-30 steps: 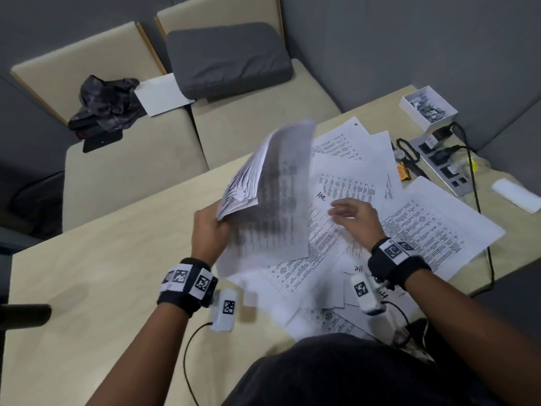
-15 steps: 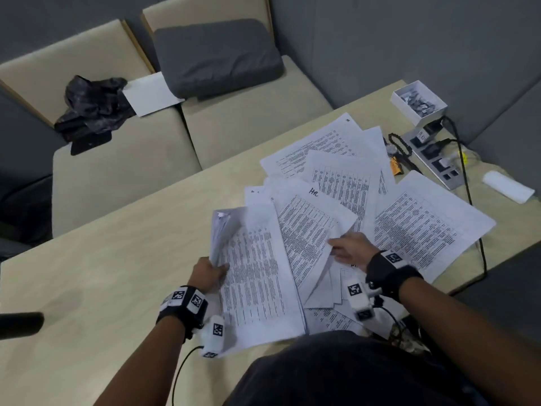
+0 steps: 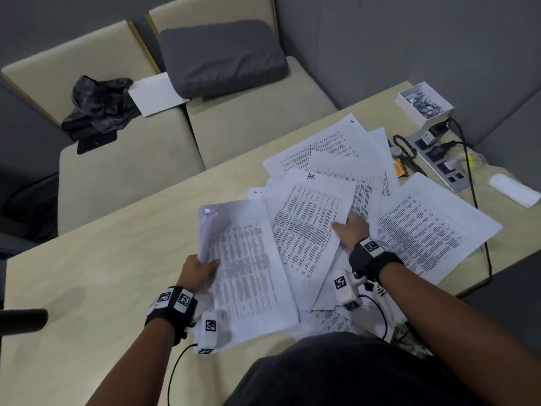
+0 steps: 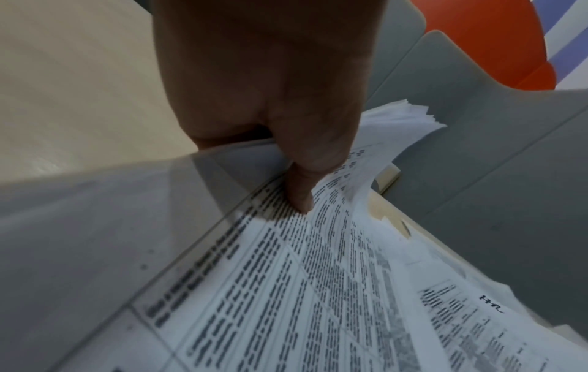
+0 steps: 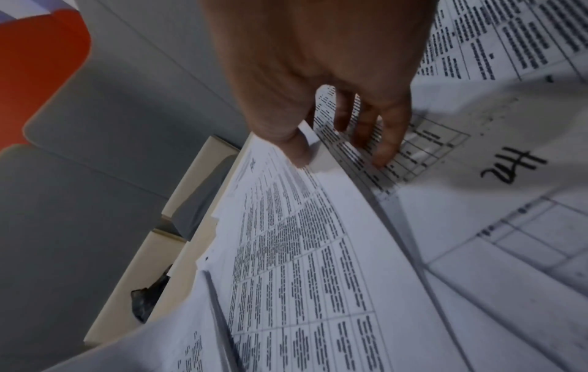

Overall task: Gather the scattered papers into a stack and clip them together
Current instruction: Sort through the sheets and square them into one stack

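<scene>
The head view shows the whole table [image 3: 87,273], but only the wrist views show the fingers up close. The left wrist view shows the left hand [image 4: 270,83] with its thumb on top of a thick stack of papers [image 4: 318,289] and the other fingers under it. The head view shows this left hand [image 3: 199,272] pinching the stack [image 3: 248,265] at its left edge, low over the table. The right wrist view shows the right hand [image 5: 318,70] pinching one loose sheet [image 5: 302,251], thumb on top and fingers spread below. More loose papers [image 3: 424,232] lie fanned out across the table; they overlap too much to count. One white box [image 3: 424,104] of small metal clips and one power strip [image 3: 439,162] sit at the far right corner
</scene>
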`<act>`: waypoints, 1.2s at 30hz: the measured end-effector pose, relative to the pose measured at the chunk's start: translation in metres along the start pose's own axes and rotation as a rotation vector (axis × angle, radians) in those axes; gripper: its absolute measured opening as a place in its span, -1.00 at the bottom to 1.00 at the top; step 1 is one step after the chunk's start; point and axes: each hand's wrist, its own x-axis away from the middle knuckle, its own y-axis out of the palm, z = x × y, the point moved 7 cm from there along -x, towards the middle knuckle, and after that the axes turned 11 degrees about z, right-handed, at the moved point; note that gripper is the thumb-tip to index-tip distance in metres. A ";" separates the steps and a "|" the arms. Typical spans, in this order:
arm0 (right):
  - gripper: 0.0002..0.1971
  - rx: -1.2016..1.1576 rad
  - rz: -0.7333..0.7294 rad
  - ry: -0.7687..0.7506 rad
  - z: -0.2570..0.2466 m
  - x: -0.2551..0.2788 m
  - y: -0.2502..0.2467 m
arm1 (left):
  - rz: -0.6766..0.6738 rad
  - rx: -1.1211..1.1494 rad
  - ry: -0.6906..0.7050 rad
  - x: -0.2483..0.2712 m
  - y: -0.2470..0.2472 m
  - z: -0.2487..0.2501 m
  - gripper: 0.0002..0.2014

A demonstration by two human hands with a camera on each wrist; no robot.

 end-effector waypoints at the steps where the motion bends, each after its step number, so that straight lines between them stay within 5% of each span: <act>1: -0.72 -0.021 0.013 0.011 0.006 -0.008 0.005 | 0.021 -0.006 -0.019 -0.005 -0.006 -0.008 -0.62; 2: -0.73 -0.061 0.006 0.016 0.019 -0.020 0.016 | 0.031 -0.017 -0.035 -0.007 -0.011 -0.014 -0.65; 6: -0.11 -0.195 -0.033 0.079 0.005 0.014 0.029 | -0.019 -0.051 -0.066 -0.007 -0.002 -0.027 -0.69; 10: -0.22 -0.316 -0.102 0.171 0.003 0.029 0.044 | -0.069 -0.053 -0.045 -0.002 0.012 -0.026 -0.67; 18: 0.02 -0.246 -0.133 0.155 0.001 0.029 0.023 | -0.065 -0.006 -0.036 0.004 0.007 -0.017 -0.63; 21: -0.11 -0.433 -0.088 0.080 -0.027 0.019 -0.014 | -0.097 0.033 -0.029 0.007 0.008 -0.012 -0.65; 25: 0.03 -0.519 -0.126 -0.092 -0.068 -0.001 -0.068 | -0.114 0.149 -0.005 0.015 0.015 0.002 -0.72; 30: -0.23 -0.649 -0.182 -0.224 -0.112 0.003 -0.126 | -0.178 0.163 0.017 0.021 0.035 0.036 -0.73; 36: -0.12 -0.554 -0.293 -0.137 -0.077 0.009 -0.092 | -0.186 -0.001 -0.034 0.013 0.066 0.039 -0.65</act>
